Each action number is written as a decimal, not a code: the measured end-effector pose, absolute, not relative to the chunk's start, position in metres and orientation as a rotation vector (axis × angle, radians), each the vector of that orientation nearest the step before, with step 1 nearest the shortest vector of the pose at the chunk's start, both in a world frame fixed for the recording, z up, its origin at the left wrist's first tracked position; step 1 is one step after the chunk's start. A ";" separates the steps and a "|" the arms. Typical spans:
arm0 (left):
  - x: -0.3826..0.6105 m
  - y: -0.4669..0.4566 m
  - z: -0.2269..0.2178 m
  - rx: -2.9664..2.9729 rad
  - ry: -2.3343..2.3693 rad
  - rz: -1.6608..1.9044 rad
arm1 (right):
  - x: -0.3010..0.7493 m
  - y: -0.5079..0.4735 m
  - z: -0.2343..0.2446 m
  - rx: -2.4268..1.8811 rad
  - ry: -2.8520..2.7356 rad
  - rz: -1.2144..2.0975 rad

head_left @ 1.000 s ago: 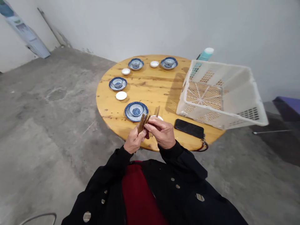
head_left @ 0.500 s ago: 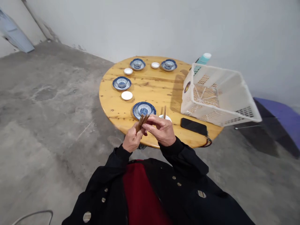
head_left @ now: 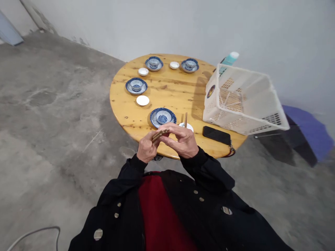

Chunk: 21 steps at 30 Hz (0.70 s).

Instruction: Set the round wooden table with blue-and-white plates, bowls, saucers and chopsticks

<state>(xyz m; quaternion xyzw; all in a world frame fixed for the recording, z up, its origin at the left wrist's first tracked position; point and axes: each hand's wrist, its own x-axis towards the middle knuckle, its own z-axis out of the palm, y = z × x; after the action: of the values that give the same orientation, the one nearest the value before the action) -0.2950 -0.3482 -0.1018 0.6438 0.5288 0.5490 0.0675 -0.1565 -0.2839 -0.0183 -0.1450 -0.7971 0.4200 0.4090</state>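
1. The left hand (head_left: 146, 150) has its fingers curled shut around the lower left end of the bundle of chopsticks (head_left: 160, 134); the right hand (head_left: 183, 141) pinches the other end, thumb against fingertips.
2. The bundle lies between the two hands over the near rim of the table (head_left: 172, 94); its long axis runs almost level, left to right, rising slightly toward the right hand.
3. Just beyond the fingers stand a blue-patterned bowl (head_left: 162, 117) and a small white dish (head_left: 186, 126); a loose pair of chopsticks (head_left: 185, 119) beside the dish points away from the person.
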 end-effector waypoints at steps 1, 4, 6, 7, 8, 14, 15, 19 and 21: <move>-0.294 -0.347 -0.104 1.932 1.589 1.647 | -0.155 -0.284 -0.018 -0.385 -2.018 1.046; -0.290 -0.344 -0.108 1.896 1.569 1.625 | -0.152 -0.283 -0.019 -0.427 -2.023 1.008; -0.286 -0.342 -0.108 1.874 1.537 1.611 | -0.149 -0.281 -0.020 -0.435 -2.001 0.989; -0.285 -0.342 -0.108 1.862 1.514 1.602 | -0.148 -0.279 -0.021 -0.440 -1.990 0.983; -0.283 -0.342 -0.106 1.848 1.489 1.593 | -0.147 -0.278 -0.022 -0.450 -1.981 0.979; -0.274 -0.346 -0.095 1.684 1.413 1.529 | -0.143 -0.268 -0.020 -0.570 -1.938 1.026; -0.274 -0.347 -0.094 1.664 1.411 1.515 | -0.142 -0.267 -0.019 -0.580 -1.920 1.039; -0.273 -0.350 -0.093 1.609 1.407 1.457 | -0.142 -0.265 -0.009 -0.599 -1.876 1.074; -0.274 -0.352 -0.094 1.592 1.417 1.443 | -0.143 -0.264 -0.001 -0.609 -1.861 1.072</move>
<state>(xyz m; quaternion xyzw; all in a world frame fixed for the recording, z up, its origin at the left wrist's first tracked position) -0.2741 -0.3521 -0.0939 0.5938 0.5285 0.5382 0.2800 -0.1429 -0.2643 -0.0005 -0.2451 -0.7490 0.4316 0.4389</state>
